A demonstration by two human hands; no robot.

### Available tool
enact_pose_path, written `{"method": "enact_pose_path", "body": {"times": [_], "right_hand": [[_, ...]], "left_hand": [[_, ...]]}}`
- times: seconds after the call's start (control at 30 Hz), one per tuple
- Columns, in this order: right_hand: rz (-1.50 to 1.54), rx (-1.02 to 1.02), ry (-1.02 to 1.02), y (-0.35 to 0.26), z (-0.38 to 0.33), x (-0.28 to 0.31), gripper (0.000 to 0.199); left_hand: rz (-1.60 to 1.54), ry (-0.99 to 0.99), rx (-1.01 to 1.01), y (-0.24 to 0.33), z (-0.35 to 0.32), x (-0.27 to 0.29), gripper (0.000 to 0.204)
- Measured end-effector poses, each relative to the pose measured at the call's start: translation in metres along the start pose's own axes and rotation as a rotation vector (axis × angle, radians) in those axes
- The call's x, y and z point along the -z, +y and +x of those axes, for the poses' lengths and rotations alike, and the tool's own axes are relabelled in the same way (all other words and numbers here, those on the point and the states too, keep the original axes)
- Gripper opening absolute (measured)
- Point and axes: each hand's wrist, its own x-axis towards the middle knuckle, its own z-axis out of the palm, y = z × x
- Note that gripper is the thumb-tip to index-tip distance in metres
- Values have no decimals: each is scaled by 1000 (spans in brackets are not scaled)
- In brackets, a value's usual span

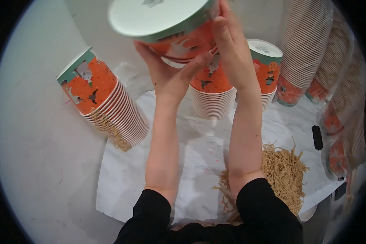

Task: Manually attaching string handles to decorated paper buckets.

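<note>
Packing workbench in a small workshop: pale table covered by a marbled sheet, stacks of orange paper cups, sleeved cup columns, and a heap of shredded paper filler.

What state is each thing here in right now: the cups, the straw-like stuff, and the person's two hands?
Held cup: upside down, raised, gripped by both hands.
Left hand: closed on the held cup's lower side.
Right hand: closed on its right side.
Left cup stack: upside down, leaning.
Middle cup stack: upside down, upright.
Right cup stack: upside down, upright.
Bagged cup stacks: wrapped in clear plastic.
Paper shreds: loose pile on white sheet.
</note>
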Motion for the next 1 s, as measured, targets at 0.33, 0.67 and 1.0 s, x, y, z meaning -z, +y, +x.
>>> {"method": "enact_pose_path", "body": {"times": [0.33, 0.67, 1.0], "right_hand": [[209, 398, -116, -34, -18, -19, 97], [994, -291, -736, -95, -74, -84, 27], [642, -70, -1057, -176, -156, -133, 62]], "left_hand": [[-54, 210, 94, 87, -10, 56, 75], [-194, 374, 248, 171, -145, 193, 80], [-518, 666, 542, 231, -211, 182, 81]]}}
